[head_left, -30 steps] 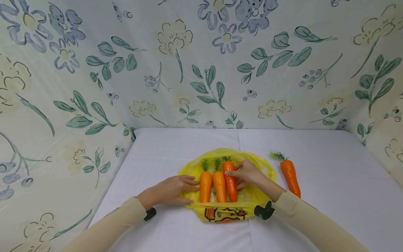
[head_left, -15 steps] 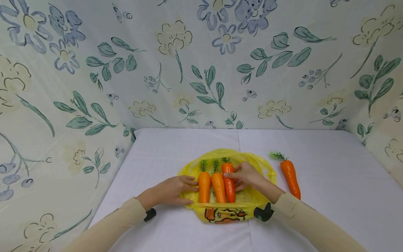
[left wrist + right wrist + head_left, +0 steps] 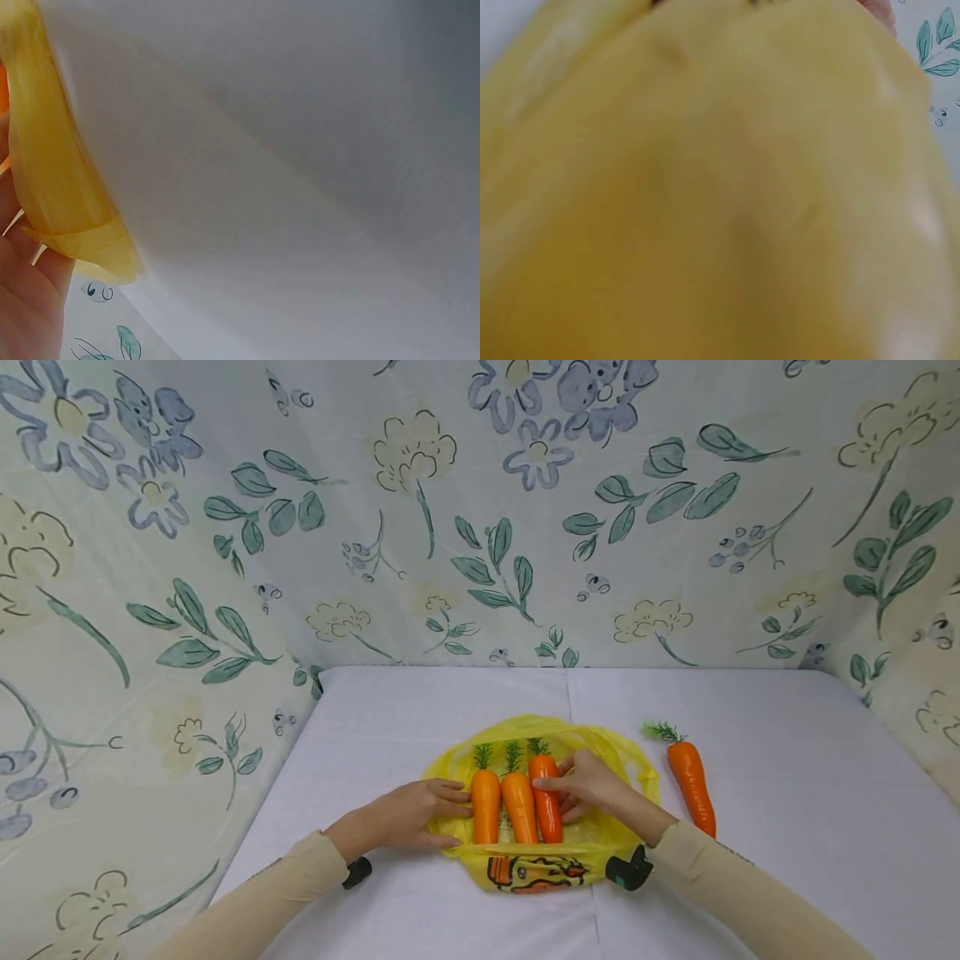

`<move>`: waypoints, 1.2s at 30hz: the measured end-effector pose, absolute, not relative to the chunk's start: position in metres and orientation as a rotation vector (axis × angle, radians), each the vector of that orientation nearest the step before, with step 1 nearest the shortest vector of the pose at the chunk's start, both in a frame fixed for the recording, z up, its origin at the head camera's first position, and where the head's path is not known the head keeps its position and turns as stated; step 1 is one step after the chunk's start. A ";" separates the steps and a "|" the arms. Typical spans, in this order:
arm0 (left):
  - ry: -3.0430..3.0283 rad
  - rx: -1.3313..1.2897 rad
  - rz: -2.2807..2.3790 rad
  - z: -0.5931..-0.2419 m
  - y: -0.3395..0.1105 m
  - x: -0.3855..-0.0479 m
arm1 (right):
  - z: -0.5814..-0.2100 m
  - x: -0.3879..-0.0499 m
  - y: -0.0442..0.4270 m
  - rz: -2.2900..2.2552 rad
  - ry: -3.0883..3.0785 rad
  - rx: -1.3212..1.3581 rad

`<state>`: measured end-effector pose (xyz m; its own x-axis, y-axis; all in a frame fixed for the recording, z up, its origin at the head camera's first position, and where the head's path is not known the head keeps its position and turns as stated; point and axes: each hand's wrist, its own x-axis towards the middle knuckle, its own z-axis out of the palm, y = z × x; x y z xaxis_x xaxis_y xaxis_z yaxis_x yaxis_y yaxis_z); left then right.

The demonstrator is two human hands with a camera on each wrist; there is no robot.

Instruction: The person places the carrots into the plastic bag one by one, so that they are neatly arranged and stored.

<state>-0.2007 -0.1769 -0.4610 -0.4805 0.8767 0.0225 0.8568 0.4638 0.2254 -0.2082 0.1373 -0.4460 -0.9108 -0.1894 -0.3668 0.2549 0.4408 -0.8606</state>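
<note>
In the head view a yellow plastic bag [image 3: 600, 831] lies on the table with its mouth spread wide. Side by side in it are two orange carrots, the left carrot [image 3: 486, 806] and the middle carrot [image 3: 519, 806], and a redder carrot [image 3: 548, 814] on the right. My right hand [image 3: 588, 783] holds the redder carrot between thumb and fingers. My left hand [image 3: 416, 810] rests at the bag's left edge, fingers extended toward the left carrot. The left wrist view shows its fingers [image 3: 52, 268] against the yellow plastic. Blurred yellow plastic fills most of the right wrist view.
Another carrot [image 3: 692, 785] with a green top lies on the white tablecloth [image 3: 810, 793], right of the bag. Floral fabric [image 3: 480, 510] hangs behind the table and at both sides.
The carrots in the bag have shifted slightly left and toward the person. My right hand has moved slightly with the redder carrot. My left hand and the carrot outside have stayed nearly still.
</note>
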 end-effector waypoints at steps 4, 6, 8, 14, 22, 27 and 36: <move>2.605 1.557 0.314 -0.461 -0.177 -0.200 | -0.446 -0.208 0.137 -1.461 2.304 0.049; 2.606 1.555 0.312 -0.461 -0.178 -0.200 | -0.446 -0.208 0.137 -1.455 2.312 0.052; 2.606 1.549 0.313 -0.461 -0.178 -0.200 | -0.444 -0.207 0.136 -1.448 2.320 0.064; 2.607 1.552 0.309 -0.461 -0.178 -0.200 | -0.442 -0.205 0.136 -1.429 2.346 0.065; 2.592 1.515 0.308 -0.463 -0.178 -0.201 | -0.433 -0.204 0.141 -1.362 2.421 0.042; 2.593 1.511 0.304 -0.464 -0.178 -0.202 | -0.422 -0.204 0.148 -1.341 2.459 0.012; 2.598 1.499 0.281 -0.464 -0.177 -0.202 | -0.405 -0.209 0.169 -1.582 2.325 -0.075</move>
<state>-0.2019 -0.1773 -0.4637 -0.4985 0.8667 -0.0187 0.8427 0.4896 0.2241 -0.2087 0.1694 -0.4053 -0.9453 -0.2241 -0.2369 0.1381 0.3829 -0.9134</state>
